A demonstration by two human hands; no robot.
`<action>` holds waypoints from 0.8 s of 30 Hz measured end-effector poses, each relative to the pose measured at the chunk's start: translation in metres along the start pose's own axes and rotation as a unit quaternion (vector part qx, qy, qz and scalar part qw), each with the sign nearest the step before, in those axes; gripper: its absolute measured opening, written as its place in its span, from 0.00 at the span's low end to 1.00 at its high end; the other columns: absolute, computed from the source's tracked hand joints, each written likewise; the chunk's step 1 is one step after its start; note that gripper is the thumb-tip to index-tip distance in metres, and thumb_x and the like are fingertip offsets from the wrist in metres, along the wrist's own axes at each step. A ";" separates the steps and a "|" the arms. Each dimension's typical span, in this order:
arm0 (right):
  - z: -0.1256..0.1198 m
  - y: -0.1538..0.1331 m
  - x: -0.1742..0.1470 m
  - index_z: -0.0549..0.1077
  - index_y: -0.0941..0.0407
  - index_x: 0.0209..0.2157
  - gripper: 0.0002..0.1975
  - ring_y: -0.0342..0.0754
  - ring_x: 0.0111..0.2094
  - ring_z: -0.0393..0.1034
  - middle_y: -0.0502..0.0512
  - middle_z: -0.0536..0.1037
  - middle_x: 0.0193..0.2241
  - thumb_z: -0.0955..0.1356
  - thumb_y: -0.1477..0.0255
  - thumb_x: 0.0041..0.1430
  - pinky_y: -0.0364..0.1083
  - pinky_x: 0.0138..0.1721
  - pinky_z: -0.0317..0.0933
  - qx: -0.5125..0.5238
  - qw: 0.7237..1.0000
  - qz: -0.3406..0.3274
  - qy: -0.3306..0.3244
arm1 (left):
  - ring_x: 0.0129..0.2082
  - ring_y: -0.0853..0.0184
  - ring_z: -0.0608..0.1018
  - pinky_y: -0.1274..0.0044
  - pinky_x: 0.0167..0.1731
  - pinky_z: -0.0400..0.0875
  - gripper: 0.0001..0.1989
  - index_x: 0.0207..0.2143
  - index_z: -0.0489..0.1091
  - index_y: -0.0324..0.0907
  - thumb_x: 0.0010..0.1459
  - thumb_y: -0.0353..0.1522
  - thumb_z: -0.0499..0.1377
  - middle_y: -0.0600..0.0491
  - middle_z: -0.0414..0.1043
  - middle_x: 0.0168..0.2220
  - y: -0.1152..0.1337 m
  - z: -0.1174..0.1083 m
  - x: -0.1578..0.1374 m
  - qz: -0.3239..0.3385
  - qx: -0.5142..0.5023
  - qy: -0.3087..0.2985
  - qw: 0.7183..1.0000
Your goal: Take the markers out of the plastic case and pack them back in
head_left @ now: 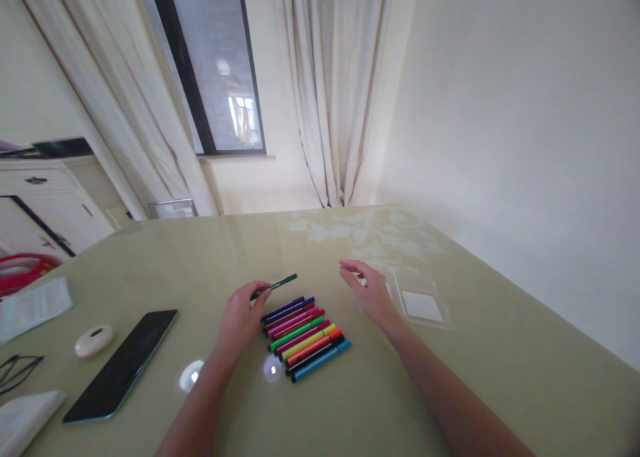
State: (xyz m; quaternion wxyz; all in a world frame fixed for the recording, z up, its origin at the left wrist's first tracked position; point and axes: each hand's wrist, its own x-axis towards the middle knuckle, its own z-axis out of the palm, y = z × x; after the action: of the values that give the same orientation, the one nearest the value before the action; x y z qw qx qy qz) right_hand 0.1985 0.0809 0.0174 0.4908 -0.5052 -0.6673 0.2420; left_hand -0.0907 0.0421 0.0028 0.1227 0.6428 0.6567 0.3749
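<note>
My left hand pinches a dark green felt-tip marker between thumb and fingers, its cap end pointing up and right. It is held just beyond the far end of a row of markers. The row lies side by side on the table, slanted: dark blue, purple, pink, red, green, yellow, orange, black and light blue ones. My right hand is to the right of the row, fingers bent and slightly apart, with nothing seen in it. Beside it lies a clear plastic case, partly hidden by the hand.
On the left of the glossy table are a dark-screened phone, a small white oval case, glasses, a white object, a face mask and something red. A wall borders the right side.
</note>
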 end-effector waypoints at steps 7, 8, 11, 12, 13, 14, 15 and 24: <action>-0.016 0.030 0.016 0.79 0.55 0.45 0.17 0.55 0.46 0.76 0.60 0.82 0.44 0.65 0.60 0.63 0.53 0.46 0.67 -0.037 0.996 0.028 0.073 | 0.45 0.56 0.78 0.65 0.53 0.70 0.17 0.39 0.81 0.44 0.63 0.37 0.52 0.45 0.80 0.43 -0.030 -0.001 0.001 0.026 0.096 -0.076 0.992; -0.017 0.031 0.017 0.79 0.55 0.45 0.17 0.54 0.46 0.76 0.60 0.82 0.44 0.65 0.61 0.63 0.53 0.47 0.67 -0.051 0.996 0.025 0.074 | 0.46 0.56 0.78 0.65 0.53 0.70 0.18 0.39 0.81 0.44 0.65 0.37 0.51 0.45 0.80 0.43 -0.028 -0.001 0.000 0.035 0.098 -0.083 0.991; -0.019 0.033 0.018 0.79 0.56 0.45 0.15 0.55 0.48 0.74 0.61 0.81 0.44 0.65 0.64 0.64 0.54 0.51 0.64 -0.146 0.987 0.017 0.062 | 0.48 0.56 0.78 0.64 0.55 0.69 0.21 0.43 0.79 0.44 0.69 0.38 0.46 0.44 0.79 0.47 -0.011 0.004 -0.009 0.047 0.125 -0.094 0.987; -0.020 0.033 0.017 0.79 0.56 0.45 0.15 0.56 0.48 0.73 0.61 0.80 0.45 0.65 0.65 0.64 0.54 0.52 0.63 -0.193 0.979 0.021 0.057 | 0.51 0.54 0.78 0.62 0.56 0.68 0.22 0.46 0.78 0.43 0.70 0.38 0.45 0.44 0.79 0.50 -0.002 0.008 -0.013 0.048 0.144 -0.090 0.984; -0.020 0.032 0.016 0.78 0.56 0.46 0.15 0.57 0.49 0.72 0.63 0.79 0.46 0.65 0.65 0.65 0.55 0.52 0.63 -0.241 0.969 0.030 0.053 | 0.55 0.53 0.76 0.61 0.58 0.66 0.23 0.51 0.77 0.43 0.71 0.39 0.45 0.43 0.76 0.55 0.007 0.014 -0.019 0.049 0.166 -0.080 0.982; -0.021 0.032 0.015 0.78 0.56 0.48 0.16 0.59 0.50 0.72 0.64 0.78 0.47 0.65 0.65 0.65 0.56 0.51 0.63 -0.288 0.956 0.040 0.051 | 0.59 0.51 0.74 0.58 0.60 0.63 0.23 0.56 0.74 0.42 0.71 0.41 0.45 0.42 0.73 0.60 0.018 0.021 -0.026 0.047 0.185 -0.065 0.979; -0.022 0.031 0.014 0.78 0.57 0.50 0.17 0.61 0.51 0.71 0.65 0.77 0.48 0.65 0.65 0.66 0.56 0.50 0.63 -0.328 0.942 0.049 0.052 | 0.62 0.49 0.71 0.57 0.62 0.61 0.25 0.60 0.71 0.42 0.70 0.44 0.46 0.41 0.68 0.64 0.029 0.029 -0.033 0.048 0.199 -0.054 0.977; -0.032 0.040 0.012 0.77 0.60 0.47 0.14 0.62 0.48 0.71 0.70 0.78 0.44 0.63 0.71 0.66 0.53 0.44 0.62 -0.451 0.886 0.104 0.003 | 0.73 0.45 0.50 0.54 0.70 0.44 0.49 0.69 0.59 0.36 0.58 0.62 0.51 0.36 0.52 0.72 0.072 0.083 -0.081 0.156 0.219 -0.052 0.962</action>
State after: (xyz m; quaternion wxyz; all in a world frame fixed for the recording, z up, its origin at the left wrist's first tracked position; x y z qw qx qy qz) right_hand 0.2449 0.1010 0.0030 0.1841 -0.7392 -0.6467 -0.0370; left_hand 0.0284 -0.0140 -0.0339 -0.0474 0.7669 0.6071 0.2026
